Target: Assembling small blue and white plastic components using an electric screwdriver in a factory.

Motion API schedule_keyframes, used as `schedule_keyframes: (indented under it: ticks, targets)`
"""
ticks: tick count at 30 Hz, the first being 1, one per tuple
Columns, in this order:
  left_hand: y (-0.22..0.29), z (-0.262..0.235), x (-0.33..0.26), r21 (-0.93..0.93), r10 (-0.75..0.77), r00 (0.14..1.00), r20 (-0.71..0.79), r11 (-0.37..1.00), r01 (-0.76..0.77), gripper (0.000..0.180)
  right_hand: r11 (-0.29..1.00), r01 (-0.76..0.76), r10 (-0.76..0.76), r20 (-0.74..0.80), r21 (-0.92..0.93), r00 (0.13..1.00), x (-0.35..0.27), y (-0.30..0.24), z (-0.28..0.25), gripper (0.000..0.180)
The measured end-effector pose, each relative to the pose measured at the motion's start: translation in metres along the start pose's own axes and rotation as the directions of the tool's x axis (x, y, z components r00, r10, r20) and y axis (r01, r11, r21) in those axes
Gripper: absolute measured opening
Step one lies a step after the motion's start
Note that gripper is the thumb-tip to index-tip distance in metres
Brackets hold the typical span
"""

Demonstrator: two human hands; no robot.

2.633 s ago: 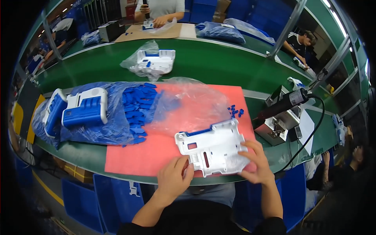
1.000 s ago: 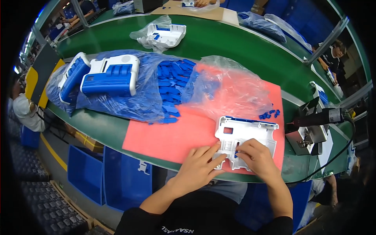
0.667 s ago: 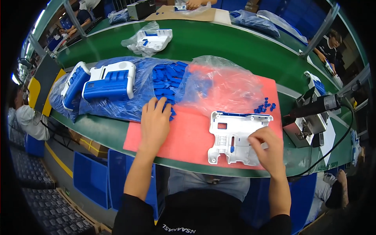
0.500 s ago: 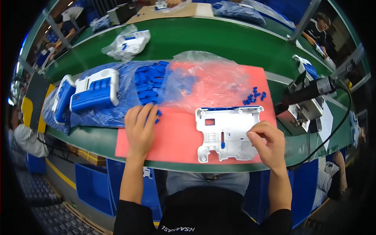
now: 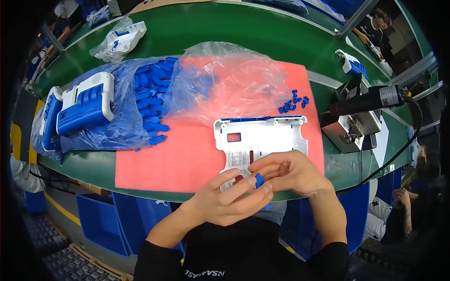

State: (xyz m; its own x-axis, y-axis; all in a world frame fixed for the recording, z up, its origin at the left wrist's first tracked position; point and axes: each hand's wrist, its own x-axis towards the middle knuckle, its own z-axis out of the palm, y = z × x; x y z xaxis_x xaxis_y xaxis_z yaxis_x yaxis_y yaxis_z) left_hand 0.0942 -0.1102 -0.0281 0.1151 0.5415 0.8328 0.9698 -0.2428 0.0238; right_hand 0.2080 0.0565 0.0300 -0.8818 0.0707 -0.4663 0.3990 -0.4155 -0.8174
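Observation:
My left hand [image 5: 225,199] and my right hand [image 5: 297,175] have come together over the near edge of a white plastic housing shell [image 5: 276,136]. A small blue plastic piece [image 5: 259,180] shows between their fingertips, and both hands seem to grip it. More blue plastic [image 5: 267,207] peeks out below my left fingers; whether it is the same piece I cannot tell. The shell lies with its ribbed inside up, its near part hidden by my hands. To its left, flat blue plastic pieces [image 5: 152,89] spill in a heap from a clear bag.
A pink foam mat [image 5: 154,173] lies under the shell. Clear plastic film [image 5: 234,84] and tiny blue parts [image 5: 293,103] rest on it. Blue-and-white housings [image 5: 86,105] stand left. At right, a black cylindrical tool [image 5: 365,103] with a cable sits on a metal stand [image 5: 351,133].
My left hand has left the blue heap and moved right to meet my right hand, which shifted left over the shell. A blue piece now shows between them. The view has shifted.

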Motion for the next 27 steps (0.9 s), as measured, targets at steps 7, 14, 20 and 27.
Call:
schedule_keyframes:
  ticks: [7, 14, 20, 27]
  targets:
    - [0.002, -0.002, -0.023, -0.192, -0.426, 0.896, 0.127, 0.876, 0.443, 0.030, 0.840, 0.384, -0.486, -0.218, -0.384, 0.846, 0.005, 0.000, -0.016, 0.022]
    - [-0.002, 0.002, -0.024, -0.183, -0.491, 0.832, 0.257, 0.821, 0.541, 0.028, 0.859, 0.025, -0.210, -0.307, -0.511, 0.928, 0.021, -0.003, -0.002, 0.022]
    - [-0.001, 0.001, -0.024, -0.195, -0.499, 0.829, 0.253, 0.813, 0.549, 0.028, 0.491, 0.077, -0.499, -0.208, -0.868, 0.841, 0.029, 0.008, 0.005, 0.019]
    - [0.002, 0.000, -0.015, -0.202, -0.426, 0.871, 0.243, 0.856, 0.475, 0.029, 0.497, 0.077, -0.574, -0.261, -0.864, 0.776, 0.026, 0.017, 0.010, 0.026]
